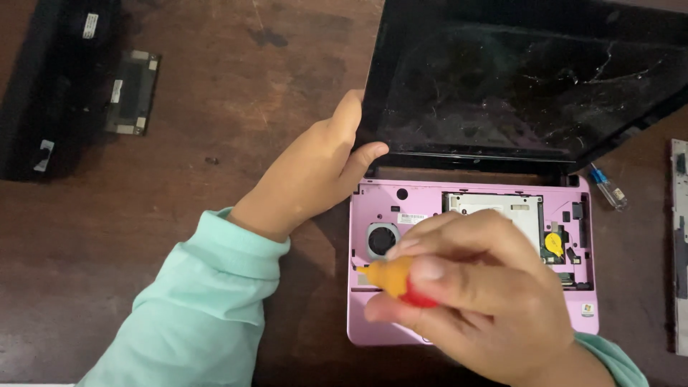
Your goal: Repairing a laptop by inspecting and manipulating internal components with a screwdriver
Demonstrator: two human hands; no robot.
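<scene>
A black battery (43,93) and a small dark cover plate (131,92) lie apart at the table's (215,79) left edge. The left hand (315,168) clasps the corner of a cracked black screen (530,79), steadying a pink laptop (373,215) already stripped of its keyboard, fan and boards bare. The right hand (480,287) closes around an orange-and-red screwdriver (398,279) over the open base. A second, blue screwdriver (609,188) rests just beside the hinge; the base itself appears not yet taken apart.
</scene>
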